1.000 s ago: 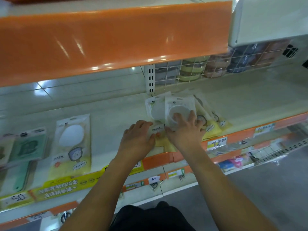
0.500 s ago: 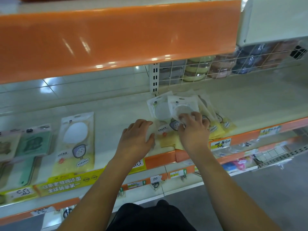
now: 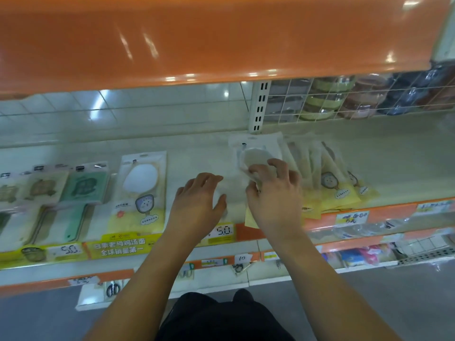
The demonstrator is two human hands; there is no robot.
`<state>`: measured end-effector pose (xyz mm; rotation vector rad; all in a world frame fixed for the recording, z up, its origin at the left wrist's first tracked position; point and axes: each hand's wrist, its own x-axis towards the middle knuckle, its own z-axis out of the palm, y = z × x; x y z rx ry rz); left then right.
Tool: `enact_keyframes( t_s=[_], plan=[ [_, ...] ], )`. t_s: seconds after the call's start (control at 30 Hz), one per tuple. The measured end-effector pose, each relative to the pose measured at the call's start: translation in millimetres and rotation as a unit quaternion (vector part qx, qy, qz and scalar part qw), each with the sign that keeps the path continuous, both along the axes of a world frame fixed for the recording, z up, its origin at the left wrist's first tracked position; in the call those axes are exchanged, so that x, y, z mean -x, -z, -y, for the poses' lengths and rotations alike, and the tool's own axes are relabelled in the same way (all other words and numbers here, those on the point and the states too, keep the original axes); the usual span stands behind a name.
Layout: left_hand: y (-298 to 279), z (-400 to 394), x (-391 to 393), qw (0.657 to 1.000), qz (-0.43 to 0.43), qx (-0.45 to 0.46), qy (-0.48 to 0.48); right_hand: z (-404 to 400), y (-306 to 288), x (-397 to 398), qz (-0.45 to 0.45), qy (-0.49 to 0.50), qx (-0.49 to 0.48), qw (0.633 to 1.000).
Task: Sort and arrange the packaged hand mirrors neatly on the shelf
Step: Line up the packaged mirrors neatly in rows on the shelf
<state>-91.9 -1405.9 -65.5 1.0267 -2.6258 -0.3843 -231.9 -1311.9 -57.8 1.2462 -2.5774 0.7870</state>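
Observation:
Several packaged hand mirrors lie in a fanned pile on the cream shelf, white at the top and yellow at the bottom. My right hand has its fingers curled on the top packaged mirror, at the pile's left end. My left hand is spread flat just left of it, low over the shelf; what lies under it is blurred. Another packaged mirror lies alone and straight further left.
Green packaged items fill the shelf's left end. An orange shelf front overhangs close above. A wire grid with stacked round boxes stands at the back right. Price tags line the orange front edge. Lower shelves show beneath.
My right hand has curled its fingers on the top package and drawn it a little left, away from the pile. My left hand stays flat beside it.

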Motion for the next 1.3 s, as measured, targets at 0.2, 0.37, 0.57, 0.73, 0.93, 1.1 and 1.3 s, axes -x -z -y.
enact_keyframes(
  t_s=[0.2, 0.37, 0.57, 0.73, 0.93, 1.1, 1.3],
  plan=[
    [-2.6, 12.2, -42.0, 0.999, -0.011, -0.008, -0.044, 28.7, 2.9, -45.6, 0.018, -0.049, 0.004, 0.999],
    [-4.4, 26.5, -81.8, 0.997, 0.006, 0.001, -0.079, 56.7, 1.8, -80.7, 0.013, -0.062, 0.008, 0.998],
    [-4.4, 50.2, -114.6, 0.996, 0.004, 0.000, -0.085, 78.1, 4.1, -112.0, 0.051, -0.046, -0.013, 0.998],
    [1.6, 65.6, -130.7, 0.996, -0.025, -0.001, -0.081, 88.8, 11.6, -130.3, 0.049, -0.011, -0.025, 0.998],
    [8.2, 83.1, -134.6, 0.996, 0.034, -0.041, -0.073, 102.5, 15.1, -135.9, 0.089, 0.008, -0.104, 0.991],
    [9.8, 89.0, -131.0, 0.995, 0.041, -0.060, -0.066, 113.5, 18.6, -132.3, 0.093, 0.006, -0.150, 0.984],
    [10.9, 93.2, -134.5, 0.994, 0.060, -0.071, -0.060, 120.8, 29.6, -133.0, 0.090, 0.011, -0.199, 0.976]
  ],
)
